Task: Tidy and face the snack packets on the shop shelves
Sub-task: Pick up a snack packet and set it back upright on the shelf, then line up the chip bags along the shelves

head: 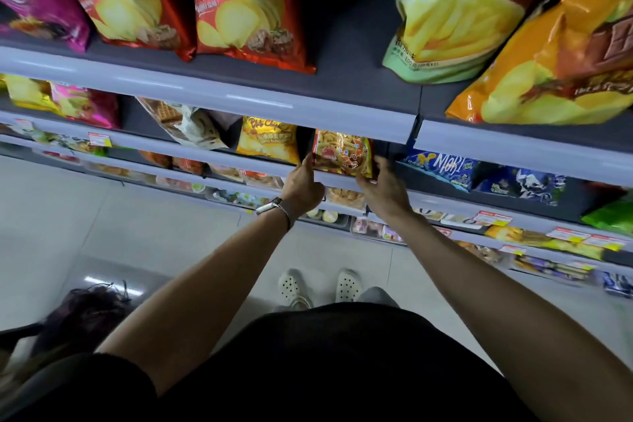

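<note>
A red and gold snack packet stands upright at the front of the second shelf, face out. My left hand grips its left edge and my right hand grips its right edge and lower corner. A yellow potato chip packet stands just left of it, and a white biscuit packet leans further left. Blue packets lie to the right on the same shelf.
The top shelf overhangs my hands and carries two red chip bags, a purple bag, a tomato fries bag and an orange bag. Lower shelves with price tags run below. A dark basket sits on the floor at left.
</note>
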`<state>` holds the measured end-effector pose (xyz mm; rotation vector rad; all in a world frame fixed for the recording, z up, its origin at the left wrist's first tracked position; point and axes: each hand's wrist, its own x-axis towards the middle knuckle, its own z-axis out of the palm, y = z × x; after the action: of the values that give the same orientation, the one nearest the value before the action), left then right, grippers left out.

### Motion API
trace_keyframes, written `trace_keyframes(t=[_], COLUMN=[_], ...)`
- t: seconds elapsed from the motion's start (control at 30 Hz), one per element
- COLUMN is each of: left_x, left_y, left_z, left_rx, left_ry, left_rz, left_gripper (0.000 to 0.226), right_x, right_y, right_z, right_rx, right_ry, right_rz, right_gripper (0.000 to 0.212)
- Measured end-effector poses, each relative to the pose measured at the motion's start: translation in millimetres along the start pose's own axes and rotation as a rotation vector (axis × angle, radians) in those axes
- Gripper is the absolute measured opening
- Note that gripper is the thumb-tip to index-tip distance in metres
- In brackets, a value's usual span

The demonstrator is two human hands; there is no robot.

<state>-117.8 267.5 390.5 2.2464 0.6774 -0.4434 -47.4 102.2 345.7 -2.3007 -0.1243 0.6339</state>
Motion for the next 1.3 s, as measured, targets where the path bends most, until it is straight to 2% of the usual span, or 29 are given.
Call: trace_keyframes(t=[0.13,0.23,0.37,0.47,0.63,0.73,0.9,1.1,1.3], left_x=[-9.7,-15.0,-27.8,-47.7,-92.0,-123.6,-170.0,-195.2,-202.0], left_y=[-5.9,-16.0,-32.3,-46.5,-88.2,-114.9,-163.9,-217.1,-259.3], left_z=[3.8,2.8,-4.3,-14.5,-41.5,-61.7,-85.1,-114.6,-143.3], left_rx=[0.019,0.033,0.078,0.085,0.065,0.034,0.012,-0.027,-0.043], left_ry=[0.016,-0.004,-0.039,-0.029,0.065,0.143,0.207,0.288,0.306], left_rz=[0.035,0.015,-0.009,-0.006,0.018,-0.033,-0.096,-0.185,-0.280], left_gripper=[0.075,0.068,0.061,0.057,0.052,0.045,0.044,0.043,0.043], right_x=[-6.3,-18.1,-43.4,-60.8,-89.4,-108.3,-134.7,-159.0,-173.7], right_y=[3.3,4.0,-3.1,-19.8,-68.0,-102.9,-165.7,-219.6,-234.5], right_z=[0.0,-1.8,0.6,8.6,38.9,67.1,112.2,167.8,207.4], right_rx=[-0.075,-0.110,-0.308,-0.400,-0.510,-0.543,-0.645,-0.682,-0.686], right_ry=[0.002,0.042,0.115,0.106,0.015,-0.102,-0.250,-0.286,-0.353], right_rz=[0.016,0.022,-0.131,-0.232,-0.322,-0.363,-0.463,-0.555,-0.575], right_gripper=[0.062,0.065,0.060,0.054,0.034,0.038,0.032,0.032,0.034])
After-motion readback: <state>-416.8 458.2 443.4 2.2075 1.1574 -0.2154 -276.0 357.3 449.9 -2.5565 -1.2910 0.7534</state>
